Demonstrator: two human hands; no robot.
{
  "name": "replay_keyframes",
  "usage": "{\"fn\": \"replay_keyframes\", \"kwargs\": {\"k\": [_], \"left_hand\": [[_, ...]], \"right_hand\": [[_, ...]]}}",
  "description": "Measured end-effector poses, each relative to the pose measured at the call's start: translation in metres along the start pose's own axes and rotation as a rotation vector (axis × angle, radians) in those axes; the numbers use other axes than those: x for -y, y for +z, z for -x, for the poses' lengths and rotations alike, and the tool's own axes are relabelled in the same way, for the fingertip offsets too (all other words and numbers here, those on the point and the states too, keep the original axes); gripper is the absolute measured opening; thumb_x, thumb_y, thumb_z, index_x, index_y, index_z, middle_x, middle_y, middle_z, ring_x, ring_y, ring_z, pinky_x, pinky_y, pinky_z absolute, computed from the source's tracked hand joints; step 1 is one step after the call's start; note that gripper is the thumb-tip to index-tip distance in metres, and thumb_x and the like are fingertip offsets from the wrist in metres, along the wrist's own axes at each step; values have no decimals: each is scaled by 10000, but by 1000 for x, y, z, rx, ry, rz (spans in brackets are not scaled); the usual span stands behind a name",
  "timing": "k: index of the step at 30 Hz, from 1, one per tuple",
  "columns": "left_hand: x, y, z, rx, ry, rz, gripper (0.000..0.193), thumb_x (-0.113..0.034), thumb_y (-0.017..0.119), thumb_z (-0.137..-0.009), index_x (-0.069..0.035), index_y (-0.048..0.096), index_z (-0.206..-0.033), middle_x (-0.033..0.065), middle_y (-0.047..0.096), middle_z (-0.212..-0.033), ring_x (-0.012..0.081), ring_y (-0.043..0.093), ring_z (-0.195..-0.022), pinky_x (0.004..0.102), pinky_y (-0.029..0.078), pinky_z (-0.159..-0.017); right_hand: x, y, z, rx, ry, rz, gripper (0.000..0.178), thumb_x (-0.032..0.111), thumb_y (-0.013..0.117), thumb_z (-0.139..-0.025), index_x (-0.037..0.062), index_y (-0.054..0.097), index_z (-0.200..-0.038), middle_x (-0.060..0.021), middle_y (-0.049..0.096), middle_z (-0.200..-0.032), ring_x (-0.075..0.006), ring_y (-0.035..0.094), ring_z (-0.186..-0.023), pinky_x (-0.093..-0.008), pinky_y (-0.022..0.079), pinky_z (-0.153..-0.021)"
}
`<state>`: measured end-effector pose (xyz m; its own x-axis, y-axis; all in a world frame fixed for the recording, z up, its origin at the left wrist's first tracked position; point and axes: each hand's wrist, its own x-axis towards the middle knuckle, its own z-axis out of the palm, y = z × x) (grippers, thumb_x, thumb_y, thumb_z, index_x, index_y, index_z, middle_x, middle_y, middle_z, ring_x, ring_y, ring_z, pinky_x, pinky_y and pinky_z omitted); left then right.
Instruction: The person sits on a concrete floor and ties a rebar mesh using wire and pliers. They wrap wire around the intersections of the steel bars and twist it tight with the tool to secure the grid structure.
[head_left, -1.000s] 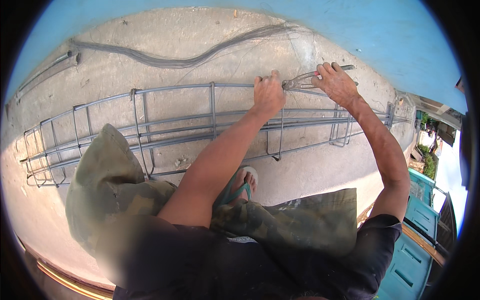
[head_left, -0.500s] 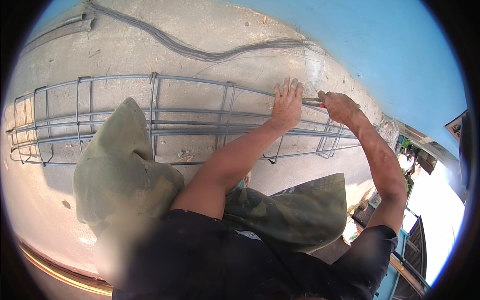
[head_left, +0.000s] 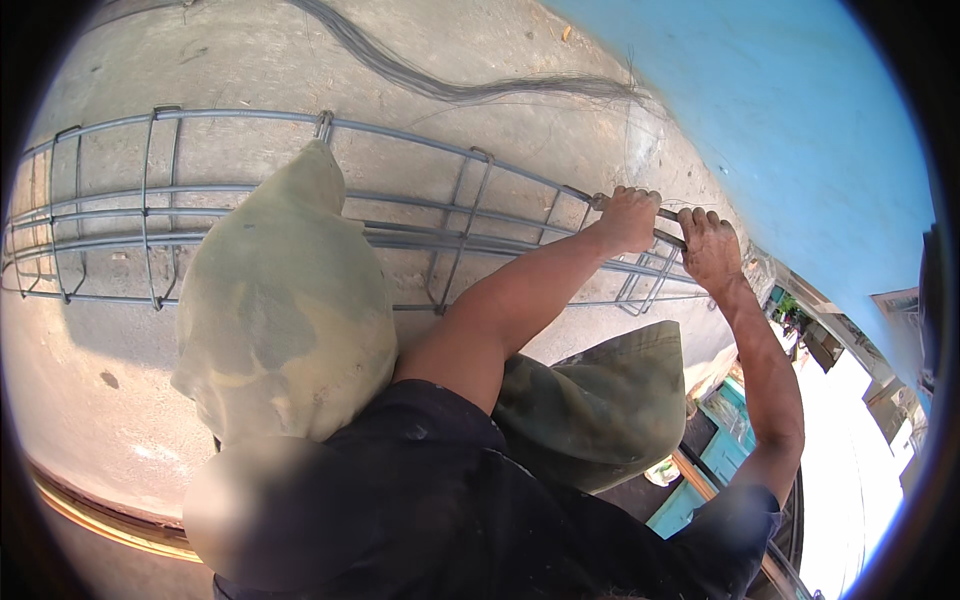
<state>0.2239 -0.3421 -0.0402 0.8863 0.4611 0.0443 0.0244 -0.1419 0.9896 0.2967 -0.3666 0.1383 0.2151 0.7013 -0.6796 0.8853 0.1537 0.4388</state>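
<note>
A long rebar cage (head_left: pixel 420 139) of grey steel rods with square stirrups lies across the floor in front of me. At its right part, my left hand (head_left: pixel 628 220) is closed with the fingers wrapped over a dark metal bar (head_left: pixel 669 238) on the far-side rod. My right hand (head_left: pixel 711 252), just right of it, also grips the bar, with knuckles up. Between the hands two dark lengths show; the fingers hide the rest, so I cannot tell its full shape. Both arms reach forward, the left one passing between my knees.
My left knee (head_left: pixel 280 290), in camouflage trousers, covers part of the cage; my right knee (head_left: pixel 600 405) is nearer the right arm. Beyond the cage lies a bundle of thin wire (head_left: pixel 430 90). A blue wall (head_left: pixel 790 110) rises at the far right. Turquoise boards (head_left: pixel 725 460) are at lower right.
My left hand has gone from lying spread on the cage to a closed grip, farther right. My right hand has moved slightly right and down. The view has shifted; the cage sits differently in it.
</note>
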Motion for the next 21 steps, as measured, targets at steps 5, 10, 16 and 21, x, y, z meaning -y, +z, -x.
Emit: {"fn": "replay_keyframes", "kwargs": {"k": [5, 10, 16, 21], "left_hand": [[-24, 1, 28, -292, 13, -69, 224, -3, 586, -757, 12, 597, -980, 213, 629, -959, 357, 602, -971, 438, 428, -905], [-12, -22, 3, 83, -58, 24, 172, -19, 616, -738, -17, 673, -901, 220, 680, -904, 342, 676, -919, 436, 516, -832], [-11, -55, -28, 463, -178, 55, 219, -74, 647, -718, -19, 698, -924, 229, 692, -993, 357, 669, -1009, 409, 538, -891], [-15, -10, 17, -240, 9, -58, 372, -56, 678, -723, 8, 570, -1074, 199, 657, -978, 312, 614, -1027, 426, 435, -931]], "right_hand": [[-11, -40, -29, 734, 372, -686, 178, 132, 613, -775, -38, 636, -825, -186, 682, -754, -276, 675, -755, -395, 540, -702], [-3, -37, -29, 562, 272, -488, 337, 204, 675, -820, 32, 608, -1102, -122, 670, -852, -291, 657, -871, -435, 520, -806], [3, -17, -15, -83, -66, 242, 416, 137, 654, -820, 78, 534, -1213, -108, 617, -1038, -264, 605, -1040, -416, 485, -839], [-12, -23, -32, 291, 75, -160, 225, 71, 621, -764, -7, 633, -975, -164, 675, -881, -310, 673, -821, -425, 528, -697]]}}
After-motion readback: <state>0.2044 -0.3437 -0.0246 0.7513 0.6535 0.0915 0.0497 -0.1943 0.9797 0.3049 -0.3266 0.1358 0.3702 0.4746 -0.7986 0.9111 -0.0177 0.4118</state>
